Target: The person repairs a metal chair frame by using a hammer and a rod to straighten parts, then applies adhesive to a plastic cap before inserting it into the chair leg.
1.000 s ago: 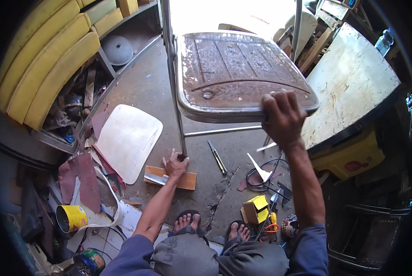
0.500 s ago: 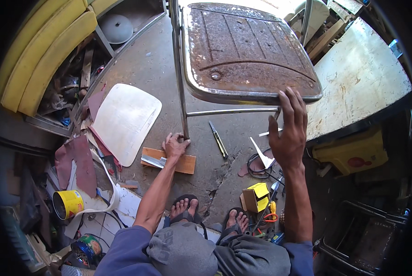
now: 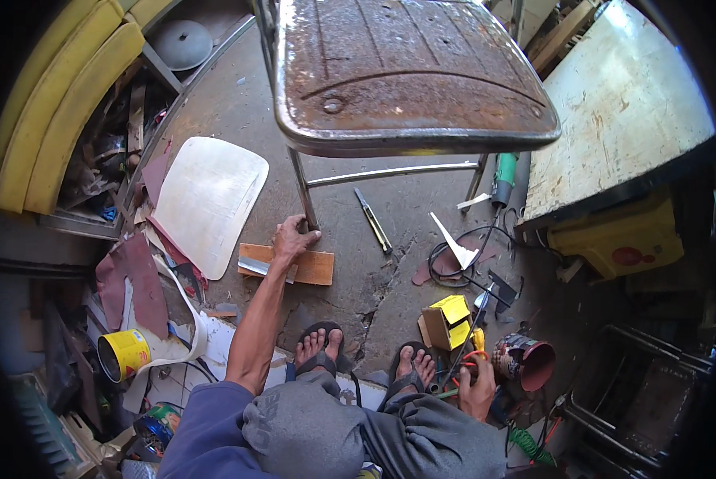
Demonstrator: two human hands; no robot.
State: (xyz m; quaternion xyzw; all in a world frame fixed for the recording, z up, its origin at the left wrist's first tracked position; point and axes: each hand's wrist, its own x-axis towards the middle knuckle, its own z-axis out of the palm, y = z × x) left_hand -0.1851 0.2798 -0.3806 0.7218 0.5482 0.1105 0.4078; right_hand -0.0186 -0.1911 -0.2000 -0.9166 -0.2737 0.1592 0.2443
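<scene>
A rusty metal chair seat (image 3: 406,72) fills the top of the view, standing on thin steel legs. My left hand (image 3: 292,239) is wrapped around the foot of the front left chair leg (image 3: 302,188), right beside a wooden block (image 3: 316,267) with a flat metal piece (image 3: 254,266) on it. My right hand (image 3: 477,391) is low by my right foot, fingers curled among orange and yellow tool parts (image 3: 474,351). What it holds is hidden. My sandalled feet (image 3: 318,351) rest on the concrete floor.
A white seat board (image 3: 206,199) lies left of the chair. A yellow can (image 3: 122,354), a yellow box (image 3: 446,319), a slim hand tool (image 3: 372,219), a green-handled tool (image 3: 503,176) and black cables (image 3: 454,263) lie around. A worn white table (image 3: 621,104) stands at the right.
My right hand has left the chair seat's front edge and dropped down beside my right foot. My left hand stays at the chair leg's foot.
</scene>
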